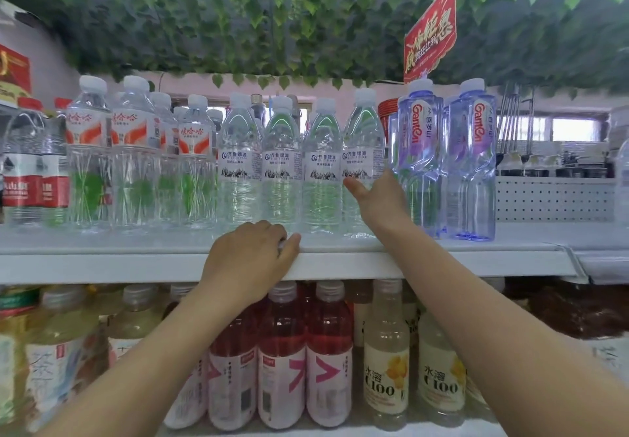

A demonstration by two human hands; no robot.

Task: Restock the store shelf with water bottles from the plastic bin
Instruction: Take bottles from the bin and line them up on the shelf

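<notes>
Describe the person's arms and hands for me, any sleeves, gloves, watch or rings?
Both forearms are bare: no sleeve shows on the left forearm or the right forearm. The left hand and right hand wear no gloves. No watch, bracelet or ring shows on either wrist or on the visible fingers; most of the right hand's fingers are hidden.

The right hand point(377, 198) held the rightmost bottle point(362, 150) in a row of four clear ones on the shelf point(136, 263), thumb below its label and fingers hidden behind it, just beside two blue bottles point(471, 164). The left hand point(250, 256) rested on the shelf's front edge, above pink drinks point(280, 351).
</notes>
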